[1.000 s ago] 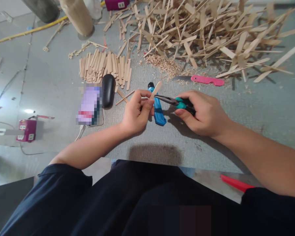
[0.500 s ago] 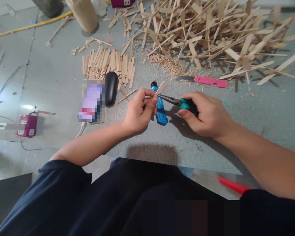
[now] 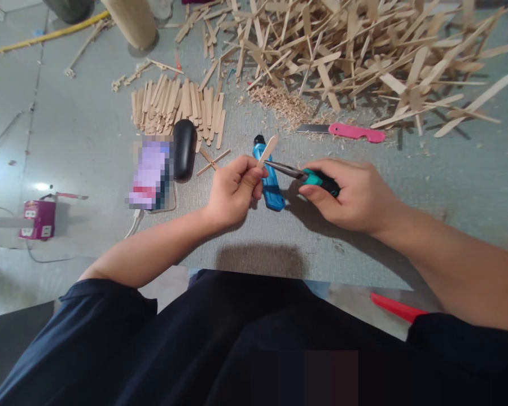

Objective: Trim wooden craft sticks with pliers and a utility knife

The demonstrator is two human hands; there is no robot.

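Pinching a wooden stick (image 3: 267,151) just above the surface (image 3: 449,169), the left hand (image 3: 232,194) meets the pliers (image 3: 298,173) clamped in the right hand (image 3: 355,194), tips at the stick, and the large heap of crossed sticks (image 3: 342,51) against a small plain stack (image 3: 178,107) suggests most of the work is done.
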